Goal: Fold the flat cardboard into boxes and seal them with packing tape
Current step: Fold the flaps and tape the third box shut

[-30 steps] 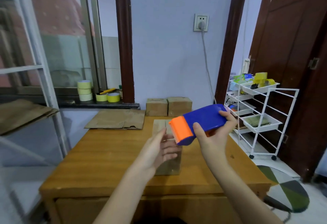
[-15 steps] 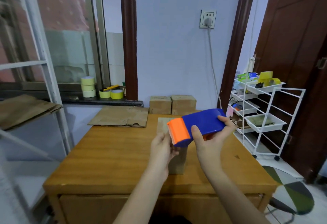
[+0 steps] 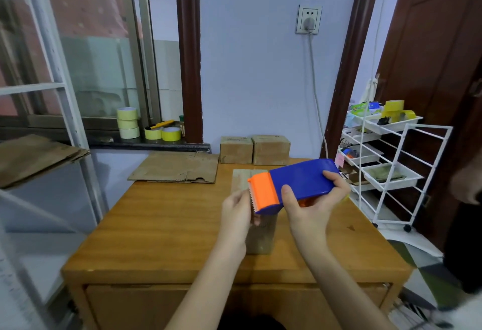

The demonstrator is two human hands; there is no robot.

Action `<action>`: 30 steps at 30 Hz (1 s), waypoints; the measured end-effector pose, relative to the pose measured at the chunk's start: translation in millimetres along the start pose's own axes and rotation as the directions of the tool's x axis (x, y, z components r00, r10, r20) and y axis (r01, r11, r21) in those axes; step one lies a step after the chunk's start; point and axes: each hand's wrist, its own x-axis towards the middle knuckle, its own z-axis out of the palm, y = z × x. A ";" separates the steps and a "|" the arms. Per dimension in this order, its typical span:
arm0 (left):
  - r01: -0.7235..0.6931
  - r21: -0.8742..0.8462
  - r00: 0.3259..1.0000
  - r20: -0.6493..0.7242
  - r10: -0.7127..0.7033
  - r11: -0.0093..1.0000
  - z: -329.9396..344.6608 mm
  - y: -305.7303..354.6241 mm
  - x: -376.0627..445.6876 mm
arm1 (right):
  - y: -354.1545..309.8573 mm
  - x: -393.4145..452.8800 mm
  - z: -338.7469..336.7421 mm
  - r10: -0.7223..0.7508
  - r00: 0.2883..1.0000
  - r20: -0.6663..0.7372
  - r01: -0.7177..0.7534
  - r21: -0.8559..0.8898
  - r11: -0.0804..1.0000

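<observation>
Right hand [image 3: 310,209] grips our blue-and-orange tape dispenser [image 3: 292,186] by its body above the tabletop [image 3: 161,228]; left hand [image 3: 238,212], at its nine o'clock, seems to pinch the tape end by the serrated blade. Flat cardboard [image 3: 260,235] lies beneath: light, stiff, best held by its edges

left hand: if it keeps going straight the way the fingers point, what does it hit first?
Probably the tape dispenser. The left hand has its fingertips right at the orange toothed end, seemingly touching already. Depth is unclear from this single view; whether it's pinching tape there can't be told. The box sits below.
</observation>
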 end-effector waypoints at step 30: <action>-0.256 0.570 0.950 -0.002 0.312 0.781 -63.7 -4.2 10.7 | 2.0 19.6 -44.8 -0.051 0.999 -0.004 0.050 -0.122 0.991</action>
